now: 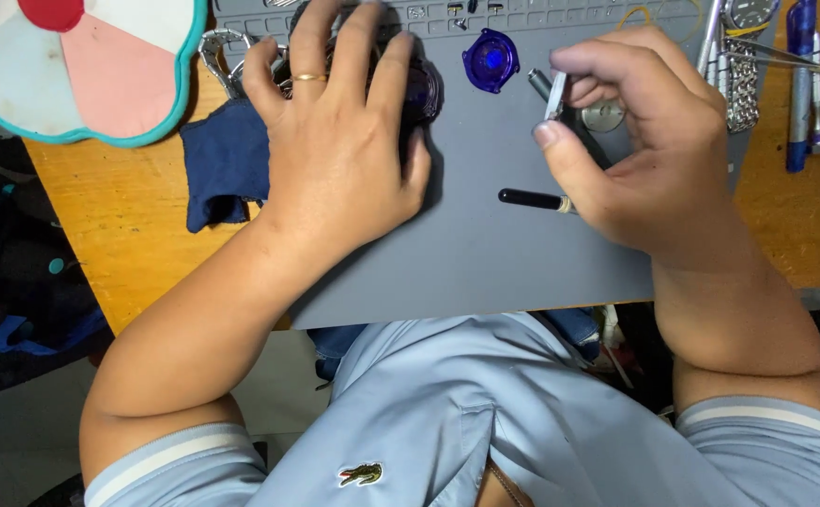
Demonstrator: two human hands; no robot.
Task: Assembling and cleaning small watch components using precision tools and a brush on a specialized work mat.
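My left hand (339, 141) lies palm down over a dark round object (424, 89) on the grey work mat (485, 253), covering most of it; a ring sits on one finger. My right hand (640, 155) pinches a small silvery tool (556, 94) between thumb and forefinger. A black handle (527, 198) sticks out from under that hand, and I cannot tell whether the hand grips it. A blue translucent cap (490, 60) rests on the mat between the two hands. A small round metal piece (604, 115) lies just under the right fingers.
A dark blue cloth (222, 164) lies left of the mat on the wooden table (137, 244). A pastel fan-shaped thing (100, 66) sits at the top left. A metal watch and bracelet (741, 66), pens (799, 84) and tweezers crowd the top right.
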